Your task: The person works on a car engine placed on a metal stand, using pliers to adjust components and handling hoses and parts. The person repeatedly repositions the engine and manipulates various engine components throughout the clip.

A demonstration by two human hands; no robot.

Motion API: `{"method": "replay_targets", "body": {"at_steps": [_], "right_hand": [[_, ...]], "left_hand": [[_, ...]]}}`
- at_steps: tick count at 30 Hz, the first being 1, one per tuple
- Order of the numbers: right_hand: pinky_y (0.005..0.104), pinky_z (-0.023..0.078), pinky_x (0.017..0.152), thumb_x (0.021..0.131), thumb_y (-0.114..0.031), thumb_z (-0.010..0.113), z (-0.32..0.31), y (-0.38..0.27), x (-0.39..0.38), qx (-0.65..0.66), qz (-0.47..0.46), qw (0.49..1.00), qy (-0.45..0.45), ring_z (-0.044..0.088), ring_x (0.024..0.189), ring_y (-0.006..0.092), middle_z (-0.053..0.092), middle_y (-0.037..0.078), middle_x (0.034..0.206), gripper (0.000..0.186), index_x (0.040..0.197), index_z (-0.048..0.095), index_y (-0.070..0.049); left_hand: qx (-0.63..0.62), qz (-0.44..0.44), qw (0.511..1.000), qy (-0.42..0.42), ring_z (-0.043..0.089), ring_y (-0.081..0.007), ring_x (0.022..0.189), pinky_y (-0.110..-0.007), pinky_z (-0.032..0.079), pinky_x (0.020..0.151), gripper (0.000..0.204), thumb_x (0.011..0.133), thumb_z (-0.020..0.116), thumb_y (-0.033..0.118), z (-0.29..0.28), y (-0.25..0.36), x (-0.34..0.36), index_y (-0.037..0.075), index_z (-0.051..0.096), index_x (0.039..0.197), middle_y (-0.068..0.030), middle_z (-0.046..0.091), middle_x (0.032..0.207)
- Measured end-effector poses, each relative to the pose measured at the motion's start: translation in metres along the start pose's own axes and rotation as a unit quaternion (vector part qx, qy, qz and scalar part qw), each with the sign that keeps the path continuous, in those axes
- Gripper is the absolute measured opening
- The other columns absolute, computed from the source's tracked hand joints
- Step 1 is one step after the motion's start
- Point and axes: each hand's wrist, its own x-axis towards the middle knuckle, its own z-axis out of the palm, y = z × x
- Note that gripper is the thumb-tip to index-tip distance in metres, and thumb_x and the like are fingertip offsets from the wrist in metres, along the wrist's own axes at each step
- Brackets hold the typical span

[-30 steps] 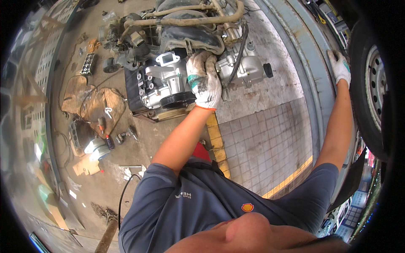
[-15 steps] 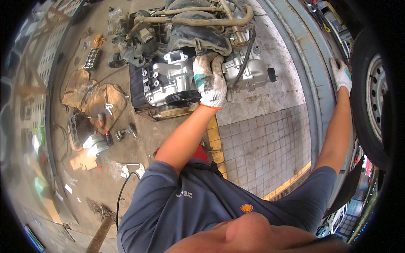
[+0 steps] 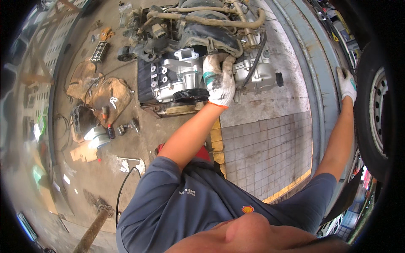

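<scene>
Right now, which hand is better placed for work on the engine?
Left hand, likely: it's at the engine, beside the pulley; the right hand is off at the beam.

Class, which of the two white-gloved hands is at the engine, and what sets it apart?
The left hand: it bends over the engine beside the black ribbed pulley. The right hand instead rests on the blue-grey metal rail, near the tyre.

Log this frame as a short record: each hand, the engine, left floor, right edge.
Left hand: gloved, at the engine; grip hidden
Right hand: gloved, on blue-grey metal beam
Engine: black ribbed pulley on the side nearest the person
Left floor: brown sheet, tan cardboard
Right edge: wheel
</scene>
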Motion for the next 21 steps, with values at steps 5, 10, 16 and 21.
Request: {"method": "replay_targets", "body": {"at_steps": [5, 10, 16, 21], "right_hand": [[0.0478, 0.045, 0.119, 0.103, -0.069, 0.057, 0.001, -0.003, -0.002, 0.004, -0.003, 1.0, 0.002, 0.059, 0.142, 0.0421, 0.063, 0.026, 0.151, 0.081, 0.148, 0.065, -0.003], [0.0481, 0.046, 0.118, 0.103, -0.07, 0.054, -0.002, -0.009, -0.005, -0.014, 0.007, 1.0, 0.015, 0.058, 0.142, 0.0433, 0.062, 0.026, 0.152, 0.081, 0.149, 0.064, -0.004], [0.0484, 0.045, 0.12, 0.102, -0.074, 0.053, 0.001, -0.008, -0.004, -0.033, 0.014, 0.999, 0.017, 0.056, 0.144, 0.0434, 0.06, 0.026, 0.154, 0.085, 0.152, 0.061, -0.005], [0.0484, 0.045, 0.12, 0.102, -0.071, 0.055, 0.005, 0.002, 0.0, -0.026, 0.01, 0.999, 0.018, 0.056, 0.144, 0.0426, 0.06, 0.025, 0.154, 0.083, 0.152, 0.062, -0.005]], "left_hand": [[0.039, 0.049, 0.998, 0.006, 0.064, -0.0373, 0.104, -0.047, 0.05, 0.095, 0.02, 0.103, 0.067, 0.017, 0.001, -0.009, -0.002, -0.001, 0.071, 0.11, -0.0196, 0.068, 0.109], [-0.073, -0.011, 0.995, 0.071, 0.061, -0.0393, 0.102, -0.049, 0.05, 0.095, 0.024, 0.098, 0.074, 0.017, 0.012, -0.001, -0.001, -0.002, 0.068, 0.111, -0.0227, 0.064, 0.113], [-0.011, 0.029, 0.999, 0.003, 0.062, -0.0363, 0.101, -0.048, 0.049, 0.094, 0.012, 0.1, 0.068, 0.013, 0.004, -0.015, -0.002, 0.002, 0.068, 0.104, -0.0169, 0.067, 0.107], [0.04, 0.062, 0.997, -0.008, 0.064, -0.0347, 0.11, -0.046, 0.05, 0.099, 0.016, 0.101, 0.067, 0.013, 0.001, -0.015, -0.002, -0.001, 0.071, 0.108, -0.017, 0.069, 0.111]]}}
